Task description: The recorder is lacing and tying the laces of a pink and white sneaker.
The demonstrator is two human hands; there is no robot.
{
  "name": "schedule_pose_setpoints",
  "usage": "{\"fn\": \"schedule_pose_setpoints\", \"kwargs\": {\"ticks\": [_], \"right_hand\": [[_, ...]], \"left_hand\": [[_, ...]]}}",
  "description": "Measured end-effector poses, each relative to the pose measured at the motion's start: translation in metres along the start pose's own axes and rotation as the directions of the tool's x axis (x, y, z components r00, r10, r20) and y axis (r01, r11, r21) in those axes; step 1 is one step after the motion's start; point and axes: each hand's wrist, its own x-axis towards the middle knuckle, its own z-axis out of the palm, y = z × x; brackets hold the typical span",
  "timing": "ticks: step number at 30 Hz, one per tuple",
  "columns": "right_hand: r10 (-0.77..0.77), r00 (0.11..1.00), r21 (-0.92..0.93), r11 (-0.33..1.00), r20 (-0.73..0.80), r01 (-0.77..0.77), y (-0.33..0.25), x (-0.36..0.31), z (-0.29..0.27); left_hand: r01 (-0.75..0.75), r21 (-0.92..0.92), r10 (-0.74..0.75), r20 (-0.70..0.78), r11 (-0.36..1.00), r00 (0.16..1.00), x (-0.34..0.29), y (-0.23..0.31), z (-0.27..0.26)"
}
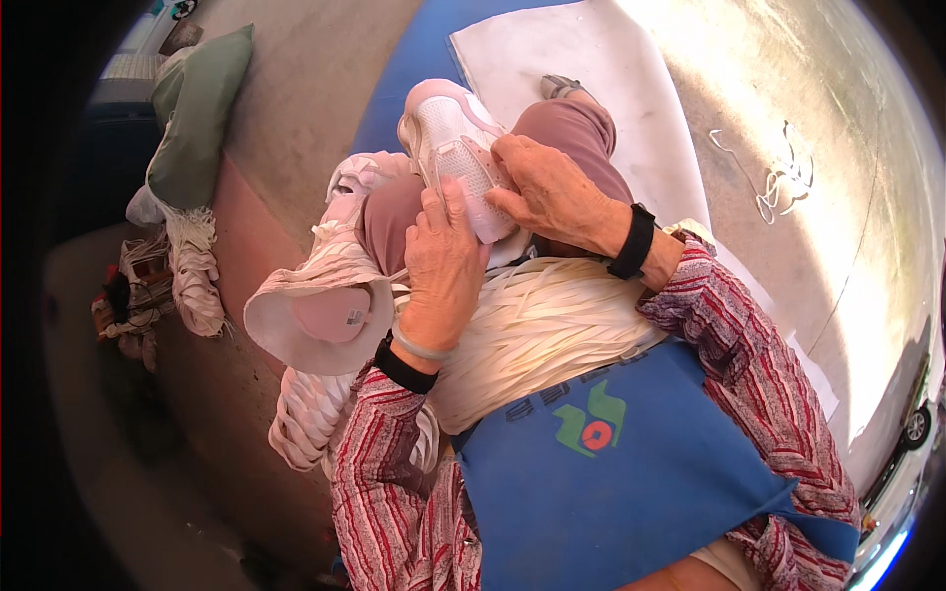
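Observation:
A pink and white sneaker upper (455,138) lies across my lap, toe pointing away from me. My left hand (440,261) is closed at its near left edge, fingers bent over the lacing area. On the right side, my right hand (557,192) pinches the edge of the sneaker upper with thumb and fingertips. What sits under the fingertips is hidden. A thick bundle of cream laces (552,305) is spread over my lap, just below both hands. Beside my left wrist sits a white, open-ended piece with a pink inside (330,313).
More pink and white shoe pieces (360,177) are piled by my left knee, above braided white laces (310,419). A green sack (202,113) stands at the far left. Loose white strings (774,187) lie on the floor at right, past a white sheet (591,69).

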Motion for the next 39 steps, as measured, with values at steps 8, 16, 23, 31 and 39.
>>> {"fn": "schedule_pose_setpoints", "kwargs": {"ticks": [8,16,23,31,39], "right_hand": [[-0.084,0.995,0.000,0.996,-0.052,0.084,-0.006,-0.011,-0.018],[0.423,0.904,0.132,0.894,0.067,-0.428,0.031,-0.102,-0.148],[0.544,0.839,0.036,0.839,-0.020,-0.543,0.052,-0.180,-0.136],[0.370,0.914,0.097,0.929,-0.170,-0.358,0.061,-0.185,-0.126],[0.303,0.953,0.148,0.941,0.026,-0.303,0.062,-0.191,-0.129]], "left_hand": [[-0.013,-0.227,0.031,0.076,0.974,0.997,-0.006,0.000,-0.030],[0.012,-0.714,0.023,0.039,0.700,0.999,-0.010,0.032,-0.055],[-0.304,-0.664,0.451,0.056,0.683,0.891,0.008,0.097,-0.037],[-0.415,-0.555,0.502,0.004,0.721,0.865,0.010,0.150,0.006],[-0.286,-0.595,0.503,0.234,0.751,0.832,0.013,0.137,-0.005]]}}
